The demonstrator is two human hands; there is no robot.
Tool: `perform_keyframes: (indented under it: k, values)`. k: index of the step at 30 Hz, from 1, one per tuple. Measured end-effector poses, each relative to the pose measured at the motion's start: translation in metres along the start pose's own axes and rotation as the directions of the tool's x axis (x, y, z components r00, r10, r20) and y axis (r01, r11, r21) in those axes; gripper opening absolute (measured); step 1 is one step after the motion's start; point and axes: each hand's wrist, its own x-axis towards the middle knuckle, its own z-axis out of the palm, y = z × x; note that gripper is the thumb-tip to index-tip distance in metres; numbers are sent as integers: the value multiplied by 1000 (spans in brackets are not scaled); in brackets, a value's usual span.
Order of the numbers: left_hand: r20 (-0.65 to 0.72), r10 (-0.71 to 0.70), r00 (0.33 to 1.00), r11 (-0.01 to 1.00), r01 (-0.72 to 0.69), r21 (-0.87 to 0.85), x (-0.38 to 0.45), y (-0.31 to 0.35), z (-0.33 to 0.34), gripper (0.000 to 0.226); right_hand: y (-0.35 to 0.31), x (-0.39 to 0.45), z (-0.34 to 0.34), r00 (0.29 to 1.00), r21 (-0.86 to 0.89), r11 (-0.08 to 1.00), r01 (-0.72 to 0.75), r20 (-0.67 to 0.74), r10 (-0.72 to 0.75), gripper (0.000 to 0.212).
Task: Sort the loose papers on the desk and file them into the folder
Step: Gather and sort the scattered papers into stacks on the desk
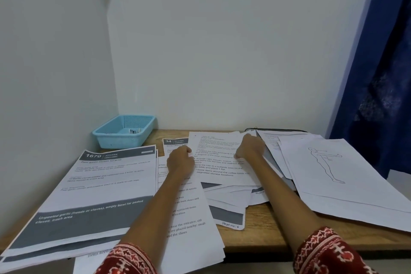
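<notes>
both hands on the top sheet [219, 158] mid-desk: left hand [179, 160] curled at its left edge, right hand [251, 146] gripping its right edge. folder [275, 130] at back, mostly under papers.

Illumination: soft, even and moderately dim, with a cool cast. Shadows on the tabletop [262, 218] are faint. No glare. Wide-angle distortion bends the frame edges. Fine print on the papers [106, 176] reads blurred; overall sharpness is low.
</notes>
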Motion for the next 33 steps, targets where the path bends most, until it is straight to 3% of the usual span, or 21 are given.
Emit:
perform_keyframes:
  k: [3, 6, 8, 11, 14, 18, 20, 22, 26, 29, 33]
  values:
    - [-8, -12, 1000, 1000, 12, -27, 0, 0, -1, 27, -7, 3, 5, 999, 61, 998, 9, 51, -12, 36]
    - [-19, -15, 1000, 998, 14, -64, 0, 1, -1, 31, -9, 1, 6, 997, -93, 994, -51, -65, 45, 48]
    - [-18, 6, 1000, 997, -7, -77, -1, 4, -1, 38, -10, 3, 4, 999, -121, 992, -43, -6, 42, 59]
    - [53, 35, 998, 999, -33, -40, 2, 6, 2, 48, -10, 7, 3, 990, -27, 1000, -3, 144, 7, 73]
    - [142, 41, 989, 999, -41, -2, 4, 8, 3, 58, -8, 11, 6, 988, 18, 999, -30, 153, 27, 78]
    - [73, 45, 996, 953, -21, -301, 4, 13, 2, 58, -11, 11, 13, 981, 73, 997, -21, 194, 7, 82]
    - [5, 0, 1000, 934, 2, -356, 8, 11, -1, 55, -11, 8, 15, 983, 85, 996, -27, 183, 11, 81]
    - [-32, -56, 998, 958, 45, -282, 9, 9, -3, 54, -9, 8, 17, 989, 143, 990, -20, 150, -2, 82]
    - [-35, -196, 980, 970, 199, 138, 5, 3, -6, 52, -13, 8, 17, 1000, 400, 917, 0, -2, 0, 77]
    - [-10, -173, 985, 976, 173, 130, 6, 1, -3, 43, -12, 8, 14, 998, 647, 762, -36, -13, 58, 64]
    - [-29, -149, 988, 983, 151, 106, 5, 1, -3, 40, -7, 7, 9, 995, 750, 657, -79, 20, 97, 64]
